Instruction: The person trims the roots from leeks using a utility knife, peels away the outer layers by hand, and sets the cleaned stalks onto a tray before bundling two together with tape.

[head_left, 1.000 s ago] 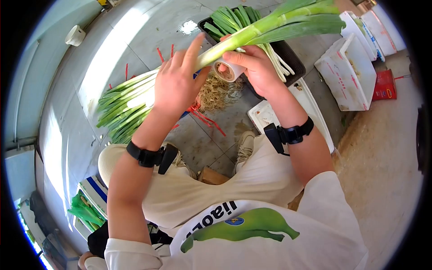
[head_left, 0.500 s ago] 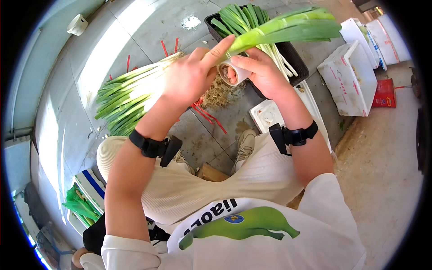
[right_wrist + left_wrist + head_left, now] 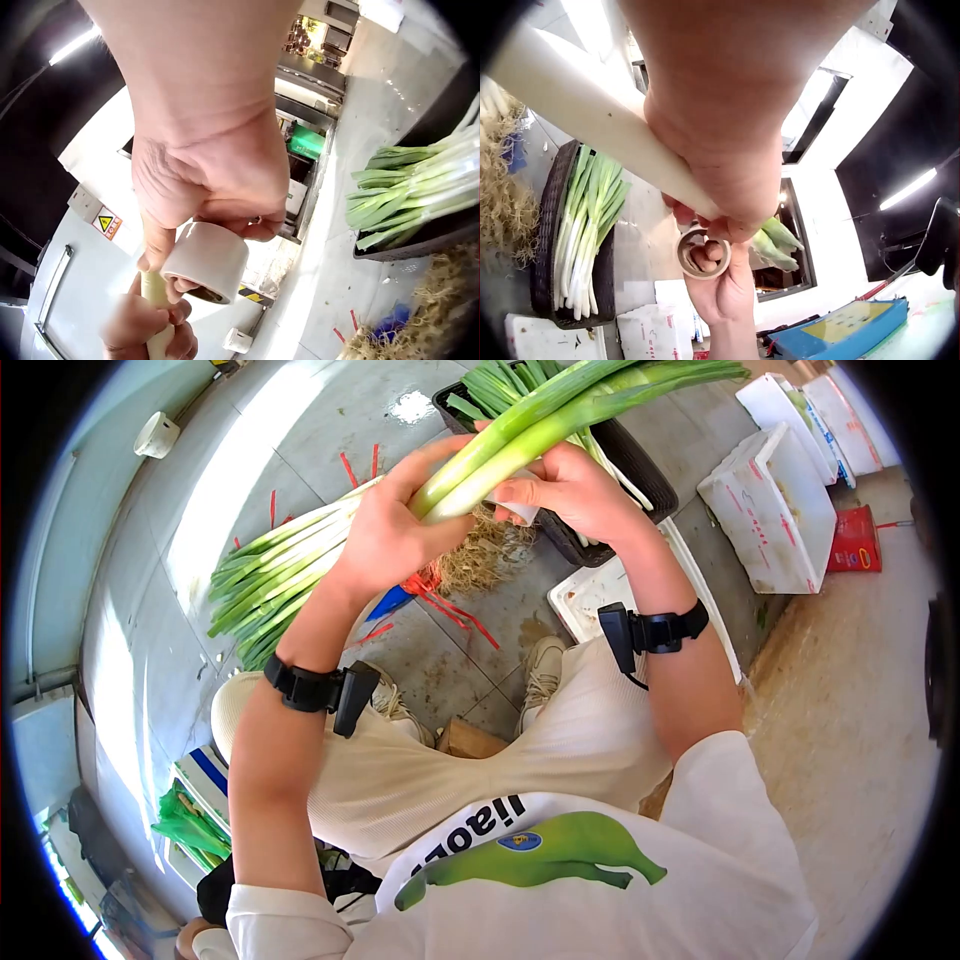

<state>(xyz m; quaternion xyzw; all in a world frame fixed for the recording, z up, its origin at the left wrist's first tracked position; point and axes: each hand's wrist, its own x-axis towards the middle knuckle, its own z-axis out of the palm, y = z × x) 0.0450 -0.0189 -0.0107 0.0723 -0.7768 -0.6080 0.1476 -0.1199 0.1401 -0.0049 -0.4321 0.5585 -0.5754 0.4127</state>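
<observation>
Leeks with pale stems and green tops slant up to the right across both hands in the head view. My left hand grips their pale stems, thumb below and fingers over the far side. In the left wrist view a thick white stem runs beneath this hand. My right hand holds a roll of white tape, its fingers curled through the cardboard core. The right thumb lies against the leeks. In the right wrist view, the left hand's fingers pinch the pale stem right beside the roll.
A bundle of leeks lies on the floor at left, its roots near red ties. Behind the right hand is a black basket of leeks. White foam boxes and a red bag stand at right.
My left hand first slid right toward the tape roll, then drew back left. The leeks have turned, showing two stalks side by side. The roll has tilted and is now mostly hidden in the head view.
</observation>
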